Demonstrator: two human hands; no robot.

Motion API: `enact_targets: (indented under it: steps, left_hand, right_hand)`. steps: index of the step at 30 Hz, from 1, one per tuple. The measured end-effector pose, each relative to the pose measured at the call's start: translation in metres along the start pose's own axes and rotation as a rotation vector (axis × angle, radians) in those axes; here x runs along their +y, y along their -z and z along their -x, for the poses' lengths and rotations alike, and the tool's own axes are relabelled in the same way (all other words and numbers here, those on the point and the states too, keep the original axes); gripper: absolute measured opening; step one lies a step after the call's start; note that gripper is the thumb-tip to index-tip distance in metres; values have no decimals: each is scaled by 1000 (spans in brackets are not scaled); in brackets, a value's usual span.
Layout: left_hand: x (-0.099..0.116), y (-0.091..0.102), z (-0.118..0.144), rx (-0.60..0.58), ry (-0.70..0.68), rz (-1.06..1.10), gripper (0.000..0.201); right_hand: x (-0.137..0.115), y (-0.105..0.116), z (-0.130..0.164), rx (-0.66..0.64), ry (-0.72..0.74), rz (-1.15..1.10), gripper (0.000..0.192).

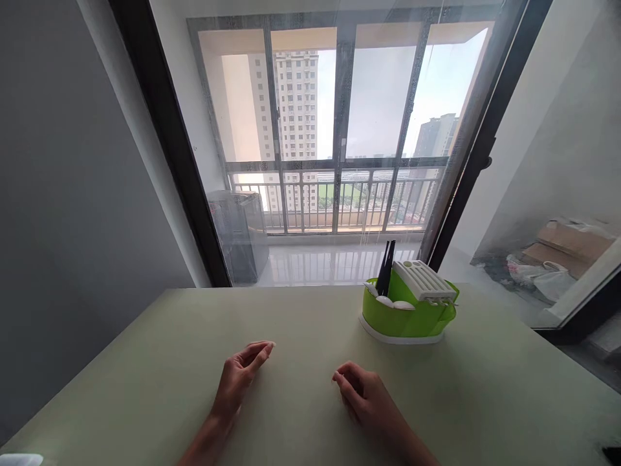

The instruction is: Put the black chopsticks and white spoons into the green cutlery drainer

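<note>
My left hand [242,370] rests on the pale table with its thumb pressed to its fingertips; nothing shows between them. To its right, my right hand [358,389] is curled, thumb against forefinger, and it too looks empty. The hands are apart from each other. Nearest to my right hand, farther back, stands a green utensil holder [388,320] with a white base and a white slotted top [421,279]. Black chopsticks [386,268] stand upright in its left part, beside white spoons [402,305] whose rounded ends show at the rim.
The pale green table [301,314] ends at a glass door with a dark frame [174,142]. Behind the glass are a grey covered appliance [240,236] and a balcony railing. A white object [22,459] shows at the bottom left corner. Cardboard [565,249] and bags lie at right.
</note>
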State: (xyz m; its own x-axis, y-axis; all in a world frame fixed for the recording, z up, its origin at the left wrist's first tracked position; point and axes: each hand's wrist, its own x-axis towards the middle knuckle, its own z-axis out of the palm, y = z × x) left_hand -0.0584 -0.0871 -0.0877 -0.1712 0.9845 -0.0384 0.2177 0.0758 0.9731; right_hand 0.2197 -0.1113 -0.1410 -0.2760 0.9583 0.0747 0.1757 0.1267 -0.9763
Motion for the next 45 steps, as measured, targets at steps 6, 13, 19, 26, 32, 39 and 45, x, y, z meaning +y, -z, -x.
enact_targets:
  steps: [6,13,19,26,32,39,45]
  left_hand:
    - [-3,1,-1,-16,-20,-9,46]
    - [-2,0,0,13,-42,-63,51]
    - [-1,0,1,24,-54,-76,53]
    - [-9,2,-2,3,-50,-83,51]
    - [-3,0,1,30,-29,-78,54]
    - [-2,0,1,38,-89,-59,50]
    - [-7,-2,-1,10,-122,6,43]
  right_hand:
    - [-5,0,1,5,6,11,44]
    - [-6,-1,1,6,-2,47,47]
    - [-4,0,1,-3,7,22,46]
    - [-2,-1,1,-2,2,-1,44]
    - [-3,0,1,10,10,30,44]
    - [-2,-1,1,11,18,45,46]
    - [-4,0,2,10,16,22,45]
